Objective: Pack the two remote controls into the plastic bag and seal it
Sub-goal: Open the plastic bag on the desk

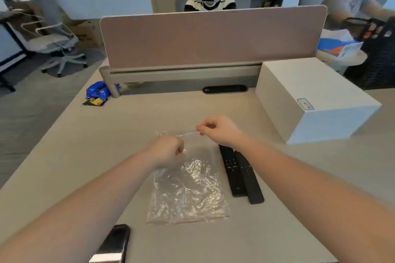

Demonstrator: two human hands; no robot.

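1. At the centre of the frame, on the beige desk, lies a clear, crinkled plastic bag, flat, with its far edge lifted toward the hands.
2. The left hand is closed in a loose fist over the bag's upper left part, gripping the plastic.
3. The right hand is pinched shut, thumb and fingers holding the bag's top edge, which stretches as a thin strip between the two hands.
4. Just right of the bag, two black remote controls lie side by side, touching along their length, outside the bag; the right forearm crosses over their far ends.
5. At the lower left of the frame, a dark phone rests on the desk near the left forearm.
6. At the right, a white box stands on the desk.
7. At the upper left of the desk, a blue packet lies beside the partition.
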